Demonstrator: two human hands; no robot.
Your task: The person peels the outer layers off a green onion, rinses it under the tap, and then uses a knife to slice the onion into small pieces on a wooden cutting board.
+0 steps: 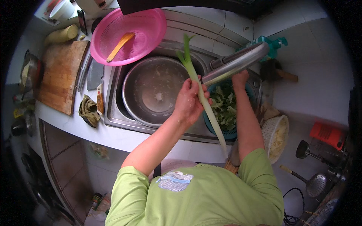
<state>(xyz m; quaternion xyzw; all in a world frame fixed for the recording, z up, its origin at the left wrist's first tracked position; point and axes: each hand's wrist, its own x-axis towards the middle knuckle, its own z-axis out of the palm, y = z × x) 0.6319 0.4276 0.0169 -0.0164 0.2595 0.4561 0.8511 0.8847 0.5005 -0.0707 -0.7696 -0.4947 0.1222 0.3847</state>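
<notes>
A long Chinese green onion [209,108] is in my left hand [190,100], white stalk down to the right, cut green tops up to the left. Beneath that hand, a round stainless steel basin [128,113] with cloudy water sits in the sink. My right hand [240,80] is over the far side of a teal plastic basket [208,125] that holds torn leafy greens [224,104]. Its fingers look curled, but the faucet spout and the angle hide whether anything is in them. The curved metal faucet [236,63] runs between the hands.
A pink colander [99,50] with a wooden spatula [121,46] rests over the sink's back left. Left of the sink are a cleaver [96,75], a rag [89,110] and a wooden cutting board [62,76]. A white basket [275,135] stands on the right.
</notes>
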